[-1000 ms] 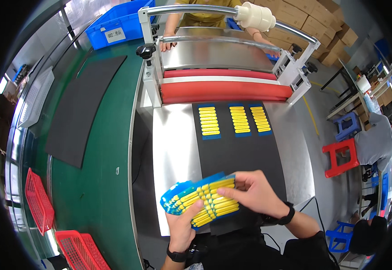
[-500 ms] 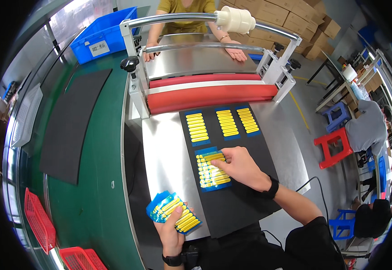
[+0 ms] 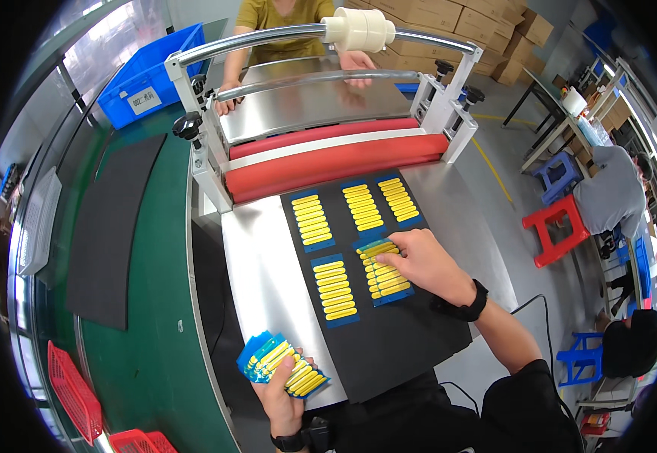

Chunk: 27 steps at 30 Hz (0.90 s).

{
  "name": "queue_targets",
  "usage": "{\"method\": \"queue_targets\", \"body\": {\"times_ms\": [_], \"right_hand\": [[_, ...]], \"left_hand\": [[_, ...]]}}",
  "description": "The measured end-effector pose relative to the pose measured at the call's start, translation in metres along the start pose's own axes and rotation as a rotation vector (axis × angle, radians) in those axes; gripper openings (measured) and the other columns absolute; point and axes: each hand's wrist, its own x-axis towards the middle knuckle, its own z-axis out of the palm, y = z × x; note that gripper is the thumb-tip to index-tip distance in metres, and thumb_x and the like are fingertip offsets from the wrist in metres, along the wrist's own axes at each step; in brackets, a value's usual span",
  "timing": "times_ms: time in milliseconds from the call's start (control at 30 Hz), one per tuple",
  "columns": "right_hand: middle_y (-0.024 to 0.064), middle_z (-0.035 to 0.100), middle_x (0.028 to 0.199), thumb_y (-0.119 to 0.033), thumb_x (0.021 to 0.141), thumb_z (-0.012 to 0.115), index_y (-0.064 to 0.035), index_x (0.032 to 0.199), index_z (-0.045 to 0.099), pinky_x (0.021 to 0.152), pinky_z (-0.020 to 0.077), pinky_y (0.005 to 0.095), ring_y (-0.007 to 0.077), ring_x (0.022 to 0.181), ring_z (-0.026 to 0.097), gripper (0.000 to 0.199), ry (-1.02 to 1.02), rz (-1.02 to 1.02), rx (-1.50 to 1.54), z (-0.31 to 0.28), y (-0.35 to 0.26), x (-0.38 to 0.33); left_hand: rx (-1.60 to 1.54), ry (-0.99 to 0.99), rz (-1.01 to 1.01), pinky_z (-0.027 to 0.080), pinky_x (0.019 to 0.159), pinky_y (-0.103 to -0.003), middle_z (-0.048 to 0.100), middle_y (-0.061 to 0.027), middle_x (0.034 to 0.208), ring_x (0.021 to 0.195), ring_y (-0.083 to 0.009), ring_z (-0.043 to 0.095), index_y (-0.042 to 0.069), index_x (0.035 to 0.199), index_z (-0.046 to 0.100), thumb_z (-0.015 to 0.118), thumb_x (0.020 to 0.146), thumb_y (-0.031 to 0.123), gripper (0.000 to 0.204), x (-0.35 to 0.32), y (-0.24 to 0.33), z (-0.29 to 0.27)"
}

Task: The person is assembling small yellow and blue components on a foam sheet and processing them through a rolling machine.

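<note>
Right hand (image 3: 425, 262) is laid flat, fingers extended and not clenched, on a blue sheet of yellow strips (image 3: 385, 273) that lies on the black mat (image 3: 411, 332); the fingertips press the sheet's upper right part. Just to the left of that sheet, a second blue sheet (image 3: 335, 290) is set on the same mat, and three more sheets (image 3: 359, 210) are lined up in a row nearer the red roller (image 3: 328, 162). A fanned stack of blue sheets with yellow strips (image 3: 279, 364) is gripped in the left hand (image 3: 282, 392), held low over the near edge of the steel tabletop (image 3: 264, 279), well apart from the mat's laid sheets. A black watch (image 3: 470, 302) is worn on the right wrist. Beyond the roller, a steel plate (image 3: 306, 102) is touched by another person's hands (image 3: 359, 60). To the left, a green conveyor belt (image 3: 155, 302) carries a dark mat (image 3: 109, 234), with a blue crate (image 3: 147, 72) at the far end and red baskets (image 3: 75, 396) at the near end.
</note>
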Motion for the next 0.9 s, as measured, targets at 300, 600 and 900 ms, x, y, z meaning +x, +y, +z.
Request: {"method": "queue_targets", "body": {"times_ms": [300,600,900], "right_hand": [[0.0259,0.066,0.080,-0.017,0.094,0.063,0.0078,0.095,0.063,0.072,0.0527,0.0450,0.0408,0.078,0.067,0.025,0.085,-0.004,-0.423,0.010,0.012,-0.012],[0.0259,0.066,0.078,-0.017,0.085,0.073,0.0100,0.088,0.065,0.065,0.0505,0.0423,0.0393,0.070,0.066,0.028,0.098,0.153,-0.061,-0.051,0.024,-0.013],[0.0208,0.068,0.083,-0.038,0.083,0.078,0.0039,0.096,0.063,0.067,0.0539,0.0438,0.0390,0.076,0.068,0.046,0.223,0.177,-0.542,-0.041,0.057,-0.022]], "left_hand": [[0.017,-0.015,0.004,0.060,0.068,-0.040,0.067,-0.0149,0.094,0.075,-0.0261,0.069,0.003,0.121,0.053,0.071,0.088,0.006,0.038,0.000,-0.003,0.003],[0.024,0.007,0.029,0.059,0.069,-0.038,0.066,-0.0136,0.094,0.075,-0.0240,0.068,0.003,0.120,0.052,0.071,0.089,0.008,0.037,-0.003,-0.002,0.016],[0.012,0.018,0.051,0.059,0.066,-0.040,0.066,-0.0157,0.092,0.073,-0.0272,0.069,0.002,0.122,0.052,0.071,0.086,0.005,0.040,0.000,-0.006,0.022]]}}
